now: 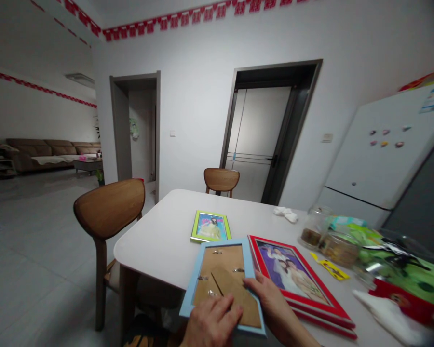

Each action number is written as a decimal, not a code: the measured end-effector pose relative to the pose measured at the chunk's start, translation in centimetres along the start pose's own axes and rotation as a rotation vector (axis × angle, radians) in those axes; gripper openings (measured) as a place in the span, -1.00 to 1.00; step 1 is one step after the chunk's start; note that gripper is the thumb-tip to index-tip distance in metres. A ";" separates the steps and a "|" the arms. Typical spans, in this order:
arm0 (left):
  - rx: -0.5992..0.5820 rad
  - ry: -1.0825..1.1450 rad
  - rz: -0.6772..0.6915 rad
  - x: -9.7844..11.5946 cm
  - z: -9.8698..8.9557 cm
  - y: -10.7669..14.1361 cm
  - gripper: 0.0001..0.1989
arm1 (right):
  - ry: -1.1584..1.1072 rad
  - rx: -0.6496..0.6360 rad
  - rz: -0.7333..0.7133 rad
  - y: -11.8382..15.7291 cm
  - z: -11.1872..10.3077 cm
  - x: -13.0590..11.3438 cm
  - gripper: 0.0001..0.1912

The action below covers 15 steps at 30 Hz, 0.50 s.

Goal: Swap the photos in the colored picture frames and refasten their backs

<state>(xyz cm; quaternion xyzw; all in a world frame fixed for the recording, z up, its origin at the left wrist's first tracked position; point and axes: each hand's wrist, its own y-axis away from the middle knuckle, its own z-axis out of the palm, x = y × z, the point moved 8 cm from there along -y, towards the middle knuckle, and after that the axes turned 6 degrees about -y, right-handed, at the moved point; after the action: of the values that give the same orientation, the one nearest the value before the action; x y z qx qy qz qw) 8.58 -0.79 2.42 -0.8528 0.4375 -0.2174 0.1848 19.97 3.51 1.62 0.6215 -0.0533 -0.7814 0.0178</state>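
Observation:
A light blue picture frame [248, 258] is tilted back-side up at the table's front edge. Its brown backing board [220, 258] has small metal clips and a brown stand flap [226, 279]. My right hand [265, 294] grips the frame's right edge, thumb over the board. My left hand [213, 320] lies closed over the lower part, its bent fingers pressing on the board and flap; its thumb is hidden. Just right, red picture frames [292, 274] lie stacked, the top one showing a wedding photo. Behind stands a lime-green picture frame [211, 226], its picture facing up.
The white table [159, 236] carries glass jars [338, 248], a yellow packet [333, 270], crumpled tissue [285, 214] and green bags [415, 279] on the right. Wooden chairs stand at the left [112, 207] and far side [221, 179]. A white fridge [379, 159] is at the right.

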 end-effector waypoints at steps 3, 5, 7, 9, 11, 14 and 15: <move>0.012 -0.070 0.047 0.5 1.8 1.0 -0.68 | 0.340 0.077 -0.076 -0.5 -1.9 1.3 -0.46; 0.023 -0.100 0.079 0.7 2.6 1.4 -0.71 | 0.652 0.171 -0.148 -0.9 -2.9 1.7 -0.43; 0.010 -0.122 0.104 0.8 3.2 1.7 -0.72 | 0.922 0.219 -0.212 -1.2 -3.1 1.8 -0.46; -0.025 -0.134 0.115 0.8 3.5 1.8 -0.72 | 1.098 0.201 -0.269 -1.4 -2.6 1.9 -0.52; -0.063 -0.129 0.122 0.8 3.7 1.8 -0.72 | 1.208 0.172 -0.303 -1.4 -1.9 2.0 -0.56; -0.123 -0.077 0.108 0.7 3.5 1.7 -0.75 | 1.305 0.158 -0.309 -1.6 -1.3 1.7 -0.54; -0.153 -0.047 0.091 0.6 3.3 1.6 -0.77 | 1.325 0.158 -0.309 -1.8 -1.2 1.5 -0.53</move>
<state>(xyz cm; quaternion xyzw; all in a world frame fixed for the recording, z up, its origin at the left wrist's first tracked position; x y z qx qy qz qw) 9.56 -1.75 -1.05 -0.8484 0.4867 -0.1549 0.1392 20.84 5.06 -0.27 0.9685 0.0013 -0.2234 -0.1103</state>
